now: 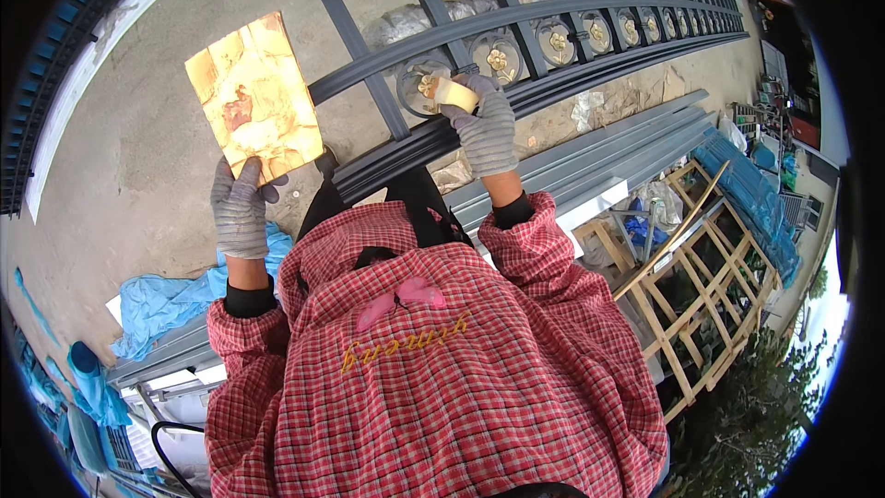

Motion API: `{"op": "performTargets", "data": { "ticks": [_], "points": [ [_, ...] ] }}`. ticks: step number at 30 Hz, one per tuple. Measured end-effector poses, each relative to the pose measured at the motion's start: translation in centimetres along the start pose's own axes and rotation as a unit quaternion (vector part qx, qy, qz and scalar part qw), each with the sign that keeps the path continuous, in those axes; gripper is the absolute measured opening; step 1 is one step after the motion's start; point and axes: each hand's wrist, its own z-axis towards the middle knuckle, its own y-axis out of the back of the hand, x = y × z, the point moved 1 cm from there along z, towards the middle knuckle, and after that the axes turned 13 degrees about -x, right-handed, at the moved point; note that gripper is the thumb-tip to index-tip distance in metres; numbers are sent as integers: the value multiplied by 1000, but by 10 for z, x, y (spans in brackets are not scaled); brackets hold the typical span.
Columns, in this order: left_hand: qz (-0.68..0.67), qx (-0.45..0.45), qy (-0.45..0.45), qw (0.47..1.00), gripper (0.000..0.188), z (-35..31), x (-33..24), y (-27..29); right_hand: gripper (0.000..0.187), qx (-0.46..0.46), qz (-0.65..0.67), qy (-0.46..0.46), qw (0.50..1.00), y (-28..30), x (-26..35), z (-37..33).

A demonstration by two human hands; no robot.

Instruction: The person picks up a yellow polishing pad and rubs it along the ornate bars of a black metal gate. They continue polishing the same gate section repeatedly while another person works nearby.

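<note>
My left hand (241,207), in a striped grey glove, grips the lower edge of a stiff rectangular board (263,97) smeared with gold and a reddish-brown patch. My right hand (486,129), gloved alike, is closed around a small pale yellow block (455,95) that looks like a sponge. That block's front end is at a gold flower ornament (427,85) set in a ring of the dark grey metal railing (442,35); whether it touches cannot be made out. Further along the same railing sits another gold flower (499,60), with several more beyond it.
Long grey metal profiles (572,152) lie to the right of the railing. Beyond them stand a wooden lattice frame (701,267) and blue sheeting (751,194). On the left, crumpled light-blue cloth (161,309) lies on the concrete floor (101,194). Crumpled clear plastic (406,26) is behind the bars.
</note>
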Motion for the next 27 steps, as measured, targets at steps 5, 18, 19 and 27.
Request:
{"op": "performTargets", "data": {
  "ticks": [5,18,19,27],
  "points": [
    [23,47,27,998,36,16,-5,5,35,-25,-46,13,999,-20,4,-1],
    [46,42,49,997,33,28,-5,8,36,-19,-90,21,995,-50,1,6],
    [46,43,49,997,33,28,-4,8,36,-19,-87,21,996,-50,1,8],
    [51,33,41,997,32,28,-6,8,36,-85,-104,-13,991,-51,0,12]
  ]
}}
